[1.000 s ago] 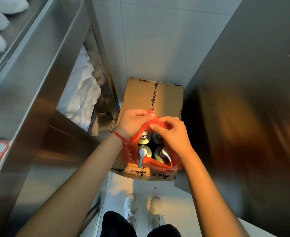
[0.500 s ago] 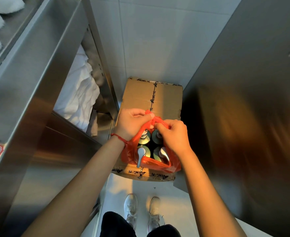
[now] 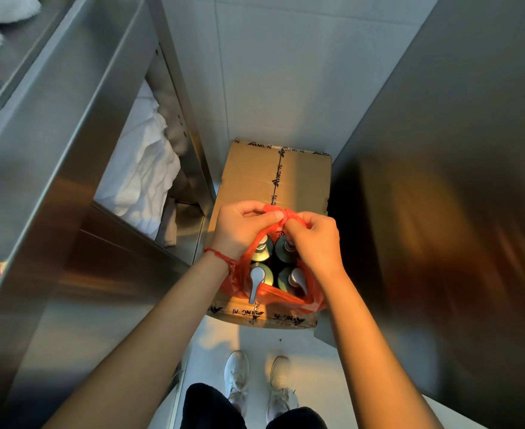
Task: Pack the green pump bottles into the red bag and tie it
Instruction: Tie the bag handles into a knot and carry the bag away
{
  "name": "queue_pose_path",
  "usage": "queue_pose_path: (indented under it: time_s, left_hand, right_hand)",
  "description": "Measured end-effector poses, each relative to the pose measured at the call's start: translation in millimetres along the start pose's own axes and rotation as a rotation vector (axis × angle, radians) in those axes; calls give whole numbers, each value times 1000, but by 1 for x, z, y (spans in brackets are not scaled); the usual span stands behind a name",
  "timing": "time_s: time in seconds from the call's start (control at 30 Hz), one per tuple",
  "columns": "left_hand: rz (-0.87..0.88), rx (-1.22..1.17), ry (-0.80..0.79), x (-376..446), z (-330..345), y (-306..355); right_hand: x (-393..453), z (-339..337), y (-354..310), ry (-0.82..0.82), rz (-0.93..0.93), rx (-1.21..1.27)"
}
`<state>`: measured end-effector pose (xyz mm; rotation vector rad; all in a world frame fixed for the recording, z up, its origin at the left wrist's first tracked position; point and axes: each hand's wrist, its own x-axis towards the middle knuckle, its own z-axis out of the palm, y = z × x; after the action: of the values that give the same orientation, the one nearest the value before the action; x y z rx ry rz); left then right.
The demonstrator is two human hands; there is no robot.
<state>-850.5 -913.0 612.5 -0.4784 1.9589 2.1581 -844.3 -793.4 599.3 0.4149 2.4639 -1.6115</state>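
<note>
Hands knotting red bag (image 3: 286, 297) on cardboard box (image 3: 255, 174).
L hand (image 3: 239, 227) & R hand (image 3: 315, 239) both pinch twisted bag handles (image 3: 278, 213) w/ 4 green pump bottles (image 3: 259, 275) inside.

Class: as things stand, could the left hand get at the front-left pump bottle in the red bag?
Probably not: the left hand grips the red bag handles, though the pump bottle shows uncovered below.

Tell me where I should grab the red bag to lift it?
Probably by the bunched handles at the top, coming from above. Both hands pinch them together there over the bottles, and the bag's thin sides look slippery and baggy.
</note>
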Motion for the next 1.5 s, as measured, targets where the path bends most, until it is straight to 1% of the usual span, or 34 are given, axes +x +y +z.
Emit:
queue_pose_path:
  time_s: [0.17,0.37,0.47,0.6,0.73,0.9,1.0,1.2,1.3,1.4,1.5]
  left_hand:
    - [-13,-18,-54,2,-2,-3]
    - [-1,19,-62,5,-3,-7]
    - [27,36,-65,7,-4,-8]
    - [84,73,-103,7,-6,-7]
    - [144,130,-128,8,-10,-7]
    - [210,176,-150,7,-10,-4]
    - [198,175,-140,7,-10,-3]
    - [137,97,-49,2,-1,-1]
    - [78,74,51,4,2,-3]
    - [25,103,174,6,1,-6]
    - [10,143,251,2,-8,-10]
  right_hand:
    - [0,0,-1,29,-31,-63]
    - [0,-3,-3,-2,-17,-81]
    - [-1,-5,-4,-57,53,2]
    - [-2,-12,-14,-142,155,230]
    - [0,-15,-21,-182,235,172]
    - [5,-16,-24,-193,346,275]
    - [8,-16,-22,-185,365,368]
    - [7,-11,-18,-137,369,550]
    - [3,-9,-16,-77,363,635]
    - [0,-5,-12,10,358,721]
    - [0,-8,-6,97,406,827]
